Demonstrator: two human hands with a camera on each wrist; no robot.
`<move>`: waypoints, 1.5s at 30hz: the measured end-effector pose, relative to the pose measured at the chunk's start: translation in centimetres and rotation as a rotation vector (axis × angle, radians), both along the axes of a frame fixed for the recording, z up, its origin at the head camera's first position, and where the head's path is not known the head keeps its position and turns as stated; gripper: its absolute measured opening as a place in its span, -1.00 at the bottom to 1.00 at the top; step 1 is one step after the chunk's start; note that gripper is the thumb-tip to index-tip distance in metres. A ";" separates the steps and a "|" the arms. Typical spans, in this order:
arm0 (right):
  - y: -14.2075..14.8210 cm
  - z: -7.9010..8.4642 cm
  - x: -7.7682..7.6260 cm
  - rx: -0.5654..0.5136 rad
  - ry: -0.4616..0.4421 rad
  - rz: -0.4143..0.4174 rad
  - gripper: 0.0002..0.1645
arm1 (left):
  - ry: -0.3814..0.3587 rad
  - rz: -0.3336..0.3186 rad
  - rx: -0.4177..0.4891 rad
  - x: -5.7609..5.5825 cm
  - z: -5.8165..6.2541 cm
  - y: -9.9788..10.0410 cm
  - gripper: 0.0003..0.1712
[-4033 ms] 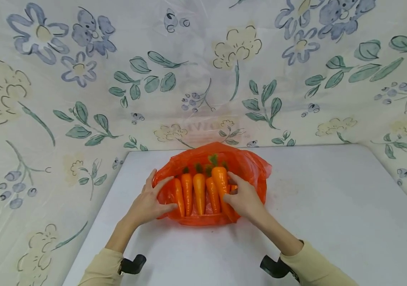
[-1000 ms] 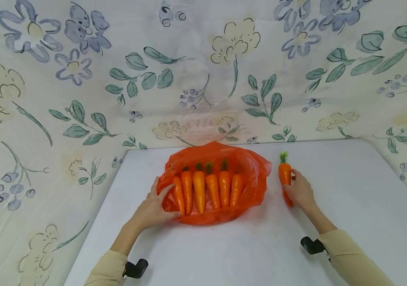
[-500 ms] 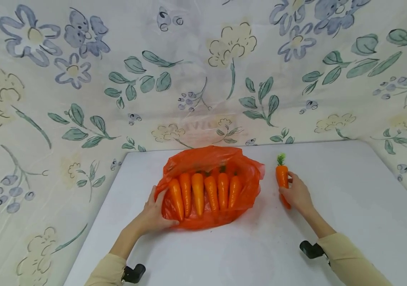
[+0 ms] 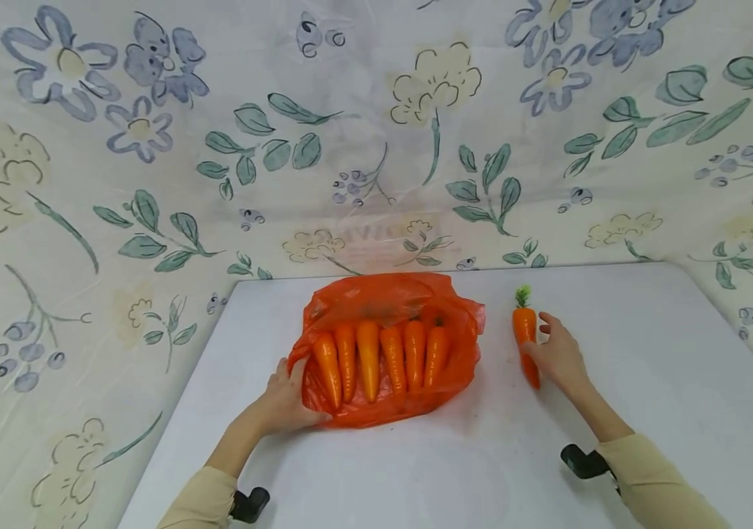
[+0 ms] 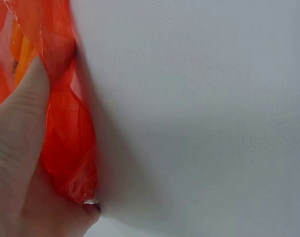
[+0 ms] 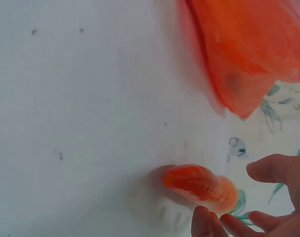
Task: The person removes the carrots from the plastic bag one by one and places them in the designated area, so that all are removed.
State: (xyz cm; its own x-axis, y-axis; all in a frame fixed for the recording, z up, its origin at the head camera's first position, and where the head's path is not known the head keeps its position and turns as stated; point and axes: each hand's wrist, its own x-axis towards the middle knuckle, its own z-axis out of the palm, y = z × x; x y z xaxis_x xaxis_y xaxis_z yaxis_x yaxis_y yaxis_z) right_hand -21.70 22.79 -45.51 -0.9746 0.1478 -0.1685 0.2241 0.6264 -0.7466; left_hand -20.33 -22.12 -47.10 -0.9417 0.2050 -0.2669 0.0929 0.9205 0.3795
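Observation:
A thin red plastic bag (image 4: 409,292) lies on the table, with several orange carrots (image 4: 369,360) side by side inside, their green tops mostly covered by its film. My left hand (image 4: 283,400) grips the bag's left edge; the left wrist view has the thumb (image 5: 31,94) over the red film (image 5: 68,133) and the other fingers partly hidden behind it. To the right of the bag, a single carrot (image 4: 525,330) with a leafy green top rests on the table. Right beside it is my right hand (image 4: 560,356), fingers spread apart; in the right wrist view they curve loosely near the carrot (image 6: 202,185).
A white table (image 4: 647,353) extends under everything, wide on the right side. Behind and left of it hangs a floral sheet (image 4: 376,147). Black wrist devices (image 4: 250,505) sit at both sleeves.
My right hand has moved a carrot from over the bag to the table at the right, then loosened its fingers. The bag's upper film has sunk over the carrot tops; my left hand shifted slightly nearer.

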 end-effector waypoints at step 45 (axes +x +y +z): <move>-2.5 9.2 -0.5 0.008 0.185 0.077 -0.16 | 0.031 0.006 -0.014 0.1 -0.3 0.0 0.30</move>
State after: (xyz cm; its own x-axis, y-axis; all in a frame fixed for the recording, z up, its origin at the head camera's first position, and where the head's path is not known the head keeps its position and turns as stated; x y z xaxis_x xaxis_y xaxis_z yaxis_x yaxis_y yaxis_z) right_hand -22.22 20.27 -36.31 -0.9972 0.0726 0.0159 0.0346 0.6428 -0.7653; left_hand -20.19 -22.13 -47.40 -0.9506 0.1961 -0.2406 0.0991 0.9262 0.3637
